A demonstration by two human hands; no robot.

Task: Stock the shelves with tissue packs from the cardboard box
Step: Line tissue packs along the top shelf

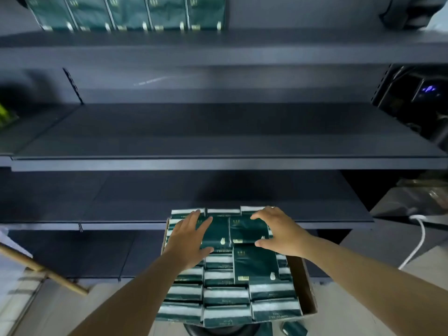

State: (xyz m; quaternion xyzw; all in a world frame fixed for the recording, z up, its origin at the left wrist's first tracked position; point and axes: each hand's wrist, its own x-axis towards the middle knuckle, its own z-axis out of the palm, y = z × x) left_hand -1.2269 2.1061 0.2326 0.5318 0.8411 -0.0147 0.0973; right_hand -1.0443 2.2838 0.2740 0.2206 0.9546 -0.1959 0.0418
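A cardboard box (pixel 306 282) full of dark green tissue packs stands in front of the shelves, low in the middle. Three packs lie flat on top of the upright ones. My left hand (pixel 188 238) lies spread over the left flat pack (pixel 217 235), fingers straight. My right hand (pixel 278 230) hovers arched over the right flat pack (pixel 247 230), fingers bent down at its far edge and thumb at its near edge; a grip is not plain. A third flat pack (pixel 255 264) lies nearer to me. Several packs (pixel 126 13) stand in a row on the top shelf.
The dark middle shelf (pixel 218 132) and lower shelf (pixel 169 197) hold nothing in view. A wooden stick (pixel 43 270) leans at the lower left. A white cable (pixel 419 241) runs at the right. A dark device with a blue light (pixel 429 89) sits at the far right.
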